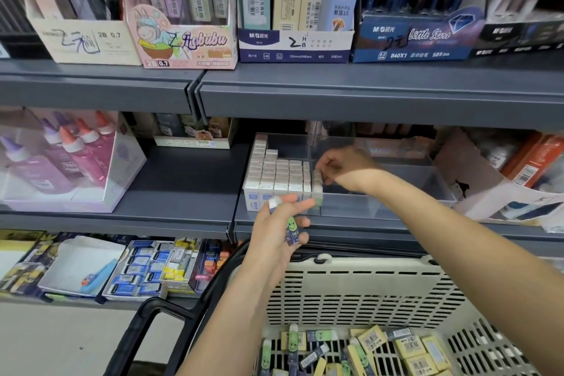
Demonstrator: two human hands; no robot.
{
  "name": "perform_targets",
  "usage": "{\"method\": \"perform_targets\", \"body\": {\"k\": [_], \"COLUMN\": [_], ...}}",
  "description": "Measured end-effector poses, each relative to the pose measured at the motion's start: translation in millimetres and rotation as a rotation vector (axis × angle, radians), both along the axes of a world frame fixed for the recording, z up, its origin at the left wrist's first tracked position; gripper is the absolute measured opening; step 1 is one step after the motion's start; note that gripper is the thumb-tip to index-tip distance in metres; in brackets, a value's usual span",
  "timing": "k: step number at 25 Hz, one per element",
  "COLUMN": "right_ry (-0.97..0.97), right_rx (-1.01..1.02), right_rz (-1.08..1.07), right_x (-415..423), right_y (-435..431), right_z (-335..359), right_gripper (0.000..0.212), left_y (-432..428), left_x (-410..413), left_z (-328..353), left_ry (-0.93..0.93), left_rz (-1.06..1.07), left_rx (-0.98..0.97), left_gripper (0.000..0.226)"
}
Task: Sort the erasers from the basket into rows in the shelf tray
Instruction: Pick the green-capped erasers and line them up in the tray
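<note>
A clear shelf tray [381, 204] sits on the middle shelf, its left part filled with rows of white erasers [276, 175]. My right hand [341, 168] reaches into the tray and pinches an eraser [318, 183] standing at the right end of the rows. In front of the tray, my left hand [277, 232] is closed on a couple of erasers with green faces and dark sleeves [292, 230]. Below, the cream plastic basket [366, 293] holds several loose erasers [366, 348], some yellow, some green and dark.
Grey shelf edges [335, 94] run above and below the tray. A box of glue bottles [61, 162] stands at left, a torn white box [494, 189] at right. Pencil lead boxes [293, 9] line the upper shelf. The basket's black handle [152, 323] sticks out left.
</note>
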State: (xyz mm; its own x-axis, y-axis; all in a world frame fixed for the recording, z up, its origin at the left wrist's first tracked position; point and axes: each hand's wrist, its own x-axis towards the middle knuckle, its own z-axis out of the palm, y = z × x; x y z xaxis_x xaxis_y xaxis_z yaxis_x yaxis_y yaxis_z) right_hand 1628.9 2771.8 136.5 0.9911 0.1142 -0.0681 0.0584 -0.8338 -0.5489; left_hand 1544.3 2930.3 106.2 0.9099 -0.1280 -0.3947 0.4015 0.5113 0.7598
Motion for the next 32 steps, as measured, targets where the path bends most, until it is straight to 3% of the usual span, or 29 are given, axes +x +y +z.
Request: {"method": "perform_targets", "body": {"k": [5,10,17,20,24,26,29,32], "right_ry": [-0.063,-0.192,-0.090,-0.070,-0.112,-0.162,-0.168,-0.160], "right_rx": [-0.081,0.065,0.090,0.213,0.328,0.243,0.134,0.146], "right_rz": [-0.016,0.065,0.245,0.198,-0.046,-0.120,-0.117,-0.106], "right_x": [-7,-43,-65,-61,-32,-16,0,7], "right_y": [-1,9,13,2,-20,-25,-22,-15], "right_z": [8,15,18,27,38,36,25,14], "right_gripper": [0.019,0.008,0.009,0.003,0.013,0.008,0.002,0.004], "left_y": [-2,1,-7,-7,-1,0,-2,-1], "left_x": [-1,-5,-8,-9,-4,-1,1,4], "left_z": [-3,-4,-3,-3,-5,-4,-1,-4], "left_ry": [-0.025,-0.136,-0.180,-0.216,-0.240,-0.163,-0.079,-0.104], "left_rz": [-0.068,-0.157,-0.173,-0.128,-0.038,-0.028,-0.001,0.010], "left_rx": [0.016,0.037,0.148,0.252,0.424,0.377,0.157,0.147], "left_gripper": [0.011,0.021,0.015,0.017,0.030,0.025,0.023,0.023]}}
